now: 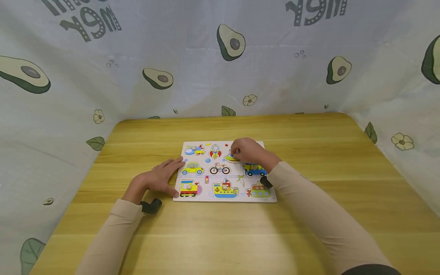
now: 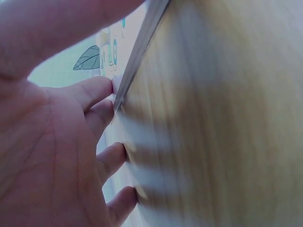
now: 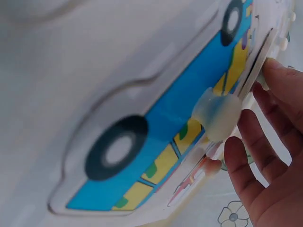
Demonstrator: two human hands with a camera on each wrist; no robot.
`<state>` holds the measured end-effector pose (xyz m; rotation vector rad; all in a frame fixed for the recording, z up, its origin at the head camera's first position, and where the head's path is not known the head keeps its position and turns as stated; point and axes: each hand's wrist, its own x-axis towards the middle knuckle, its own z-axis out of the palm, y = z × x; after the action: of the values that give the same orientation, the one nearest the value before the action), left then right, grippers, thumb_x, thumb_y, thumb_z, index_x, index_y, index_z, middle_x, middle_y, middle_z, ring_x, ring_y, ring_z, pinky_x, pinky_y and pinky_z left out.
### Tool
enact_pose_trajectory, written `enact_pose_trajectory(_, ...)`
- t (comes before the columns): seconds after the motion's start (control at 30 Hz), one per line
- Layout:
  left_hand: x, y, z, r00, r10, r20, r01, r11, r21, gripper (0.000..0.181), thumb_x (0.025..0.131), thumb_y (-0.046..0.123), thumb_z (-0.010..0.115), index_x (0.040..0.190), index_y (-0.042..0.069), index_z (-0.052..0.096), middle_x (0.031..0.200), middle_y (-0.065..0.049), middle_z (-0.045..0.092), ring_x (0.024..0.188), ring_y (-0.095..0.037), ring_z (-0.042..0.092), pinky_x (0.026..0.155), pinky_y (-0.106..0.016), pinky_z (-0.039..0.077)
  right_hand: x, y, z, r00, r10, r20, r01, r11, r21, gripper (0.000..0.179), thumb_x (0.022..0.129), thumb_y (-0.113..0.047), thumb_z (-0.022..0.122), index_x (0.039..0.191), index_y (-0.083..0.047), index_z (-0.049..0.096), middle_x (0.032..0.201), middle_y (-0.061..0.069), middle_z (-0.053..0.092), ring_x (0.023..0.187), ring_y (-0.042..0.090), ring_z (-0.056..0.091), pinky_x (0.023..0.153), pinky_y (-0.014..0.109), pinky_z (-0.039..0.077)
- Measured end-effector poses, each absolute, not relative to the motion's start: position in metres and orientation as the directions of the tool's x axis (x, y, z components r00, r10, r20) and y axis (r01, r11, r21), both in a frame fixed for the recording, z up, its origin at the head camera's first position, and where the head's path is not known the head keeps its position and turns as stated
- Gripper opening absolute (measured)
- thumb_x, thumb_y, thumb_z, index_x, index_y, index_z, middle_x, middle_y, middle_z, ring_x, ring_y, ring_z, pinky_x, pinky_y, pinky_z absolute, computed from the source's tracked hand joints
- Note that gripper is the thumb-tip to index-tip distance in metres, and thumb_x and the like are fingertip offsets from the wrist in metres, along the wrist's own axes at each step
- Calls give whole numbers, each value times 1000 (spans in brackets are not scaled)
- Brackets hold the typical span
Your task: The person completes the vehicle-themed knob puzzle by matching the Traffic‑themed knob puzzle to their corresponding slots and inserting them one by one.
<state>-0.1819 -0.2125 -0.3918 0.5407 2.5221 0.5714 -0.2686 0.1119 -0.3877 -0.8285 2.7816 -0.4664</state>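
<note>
A white wooden knob puzzle board (image 1: 206,196) lies flat on the table, with vehicle pieces in its face. My right hand (image 1: 249,150) pinches the knob of the flying-saucer piece (image 1: 232,159) at the upper right. In the right wrist view the saucer piece's edge (image 3: 258,61) stands up from the board at a slant. Near that wrist is the blue bus piece (image 3: 163,137) with its clear knob (image 3: 218,114). My left hand (image 1: 159,177) rests with spread fingers at the board's left edge; its fingertips (image 2: 106,86) touch the board's side and the table.
Other pieces sit in the board: airplane (image 1: 194,150), rocket (image 1: 215,152), car (image 1: 192,168), bicycle (image 1: 220,168), train (image 1: 190,188), ship (image 1: 225,189) and submarine (image 1: 259,190). The wooden table (image 1: 213,236) reaches a white avocado-print cloth (image 1: 192,95) behind.
</note>
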Motion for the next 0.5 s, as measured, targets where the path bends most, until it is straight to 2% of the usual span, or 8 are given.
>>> enact_pose_trajectory(0.17,-182,-211,-393,-797,474,-374,267,832,486,107,75,40,81,158,7,21,168,-13,11,153,-47,7,118,-70,11,-272,108,-388,-829,-540,-143,-481,820,-309,11,93,-12,65,95,-9,76,117,8,68,100,24,60,94,41,52)
enact_pose_trajectory(0.4,-182,-211,-393,-798,470,-377,265,835,482,108,75,39,82,158,8,21,168,-13,11,153,-47,8,119,-70,11,-273,132,-378,-832,-519,-195,-415,817,-402,26,95,-13,62,119,-10,70,126,11,66,103,26,59,97,44,51)
enact_pose_trajectory(0.5,-182,-213,-391,-801,463,-380,260,840,476,108,75,39,82,158,8,21,168,-13,11,153,-47,8,118,-70,11,-273,150,-372,-841,-516,-162,-419,812,-407,27,94,-11,63,120,-8,69,126,13,67,109,29,61,99,47,51)
